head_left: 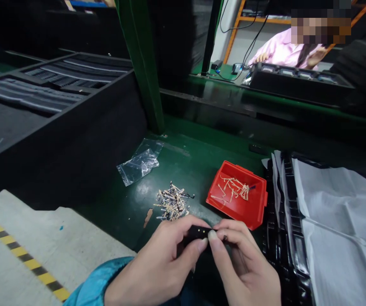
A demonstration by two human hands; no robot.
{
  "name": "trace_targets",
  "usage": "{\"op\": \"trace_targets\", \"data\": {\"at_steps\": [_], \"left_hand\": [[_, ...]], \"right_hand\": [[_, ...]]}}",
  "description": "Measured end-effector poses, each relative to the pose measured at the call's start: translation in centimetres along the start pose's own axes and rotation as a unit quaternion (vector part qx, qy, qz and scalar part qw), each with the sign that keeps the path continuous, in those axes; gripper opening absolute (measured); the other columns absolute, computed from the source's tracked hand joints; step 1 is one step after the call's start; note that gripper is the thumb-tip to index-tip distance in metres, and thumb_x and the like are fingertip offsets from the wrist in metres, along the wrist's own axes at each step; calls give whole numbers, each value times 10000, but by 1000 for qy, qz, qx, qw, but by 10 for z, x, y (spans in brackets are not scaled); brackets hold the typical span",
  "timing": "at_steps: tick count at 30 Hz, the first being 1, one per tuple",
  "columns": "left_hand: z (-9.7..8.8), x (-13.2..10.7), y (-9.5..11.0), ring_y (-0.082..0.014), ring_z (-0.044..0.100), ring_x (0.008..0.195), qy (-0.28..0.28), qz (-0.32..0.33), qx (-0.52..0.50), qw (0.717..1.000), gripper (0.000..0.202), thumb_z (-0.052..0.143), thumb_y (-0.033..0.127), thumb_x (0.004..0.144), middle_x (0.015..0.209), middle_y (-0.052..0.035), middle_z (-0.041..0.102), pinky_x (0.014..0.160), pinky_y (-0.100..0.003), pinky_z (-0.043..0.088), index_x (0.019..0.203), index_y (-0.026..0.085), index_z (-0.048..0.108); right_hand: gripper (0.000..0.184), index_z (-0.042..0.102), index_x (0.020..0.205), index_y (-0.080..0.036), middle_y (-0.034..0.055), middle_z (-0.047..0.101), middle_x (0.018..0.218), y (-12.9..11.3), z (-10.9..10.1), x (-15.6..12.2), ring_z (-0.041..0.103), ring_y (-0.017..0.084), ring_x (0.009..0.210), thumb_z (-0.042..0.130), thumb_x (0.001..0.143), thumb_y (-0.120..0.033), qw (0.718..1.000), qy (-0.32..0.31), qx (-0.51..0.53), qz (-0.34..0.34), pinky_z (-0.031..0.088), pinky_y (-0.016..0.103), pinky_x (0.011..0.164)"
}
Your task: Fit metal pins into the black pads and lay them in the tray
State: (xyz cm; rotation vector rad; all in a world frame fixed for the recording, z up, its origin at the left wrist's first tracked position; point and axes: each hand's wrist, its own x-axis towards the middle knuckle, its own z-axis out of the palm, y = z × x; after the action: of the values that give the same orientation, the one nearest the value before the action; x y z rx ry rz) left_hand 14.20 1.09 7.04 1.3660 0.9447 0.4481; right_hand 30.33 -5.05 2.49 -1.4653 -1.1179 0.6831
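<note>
My left hand (pixel 160 263) and my right hand (pixel 243 263) meet at the bottom centre, both pinching a small black part (pixel 198 231) between thumbs and forefingers. Just beyond the hands a heap of small wire-like pieces (pixel 172 203) lies on the green bench. To its right stands a red tray (pixel 256 212) with several tan strips inside. A clear plastic bag (pixel 140 163) lies further back on the left.
A stack of black trays (pixel 281 238) under white sheets (pixel 345 221) fills the right. A large black bin (pixel 58 127) stands at the left, a green post (pixel 143 63) behind. Across the bench sits a person in pink (pixel 281 49).
</note>
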Motion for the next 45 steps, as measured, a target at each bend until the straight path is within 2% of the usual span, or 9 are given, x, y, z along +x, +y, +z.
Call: {"op": "trace_targets", "data": {"at_steps": [10,14,25,28,31,35,39,42,45], "left_hand": [[10,5,-13,-97,539,573,96,46,17,994,326,466,448,1092,713,17,607,532,-191,439,978,206,653],[10,8,-19,-100,510,510,181,66,6,981,348,489,444,1079,654,10,595,464,-192,403,875,198,627],[32,-5,-2,-92,507,397,223,78,61,970,320,514,384,1048,493,42,540,411,-198,342,810,219,650],[33,-9,-2,-83,501,390,208,78,59,973,339,509,386,1056,476,50,532,399,-185,340,792,215,638],[32,-15,-6,-85,542,397,204,99,104,968,301,496,334,1070,483,56,565,398,-168,376,856,217,672],[25,-25,-7,-90,659,491,214,236,230,919,181,526,187,1047,645,55,721,535,-172,517,1055,238,699],[18,-32,-6,-137,790,749,221,399,366,811,290,420,189,1104,952,-9,844,668,-235,598,1064,192,707],[22,-37,-12,-138,767,689,270,491,413,718,286,454,168,1080,946,-10,845,569,-253,590,992,194,725],[30,-41,-23,-128,717,598,318,510,374,706,216,522,199,1045,855,18,819,475,-241,558,1001,255,726]], "right_hand": [[27,728,932,-258,72,730,1051,-21,24,-13,719,189,892,704,937,-268,985,114,-128,-34,582,295,774],[276,647,1115,-237,109,679,1253,-7,24,-18,724,183,932,780,873,-257,980,177,-86,-37,594,285,715],[313,662,1052,-235,11,771,879,-19,36,-17,759,139,769,840,837,-378,970,197,85,117,636,220,747],[199,703,1067,-226,11,801,870,-10,26,-18,780,140,740,793,892,-257,979,197,42,30,643,210,732],[286,748,1085,-223,9,806,910,-1,13,-15,777,141,732,732,875,-29,966,158,-55,-197,644,226,706],[378,740,1112,-180,37,773,890,-5,-4,-9,756,146,766,606,883,89,943,68,-117,-303,631,249,676],[233,686,963,-158,43,730,885,-17,-14,-9,724,142,809,603,890,48,945,13,-81,-316,616,249,660],[202,629,788,-158,3,663,815,-22,-12,-14,669,101,763,631,982,-100,928,41,-42,-367,592,232,626],[324,586,727,-156,-8,628,790,-19,-2,-22,649,105,752,626,1035,-249,912,114,12,-394,592,263,602]]}}
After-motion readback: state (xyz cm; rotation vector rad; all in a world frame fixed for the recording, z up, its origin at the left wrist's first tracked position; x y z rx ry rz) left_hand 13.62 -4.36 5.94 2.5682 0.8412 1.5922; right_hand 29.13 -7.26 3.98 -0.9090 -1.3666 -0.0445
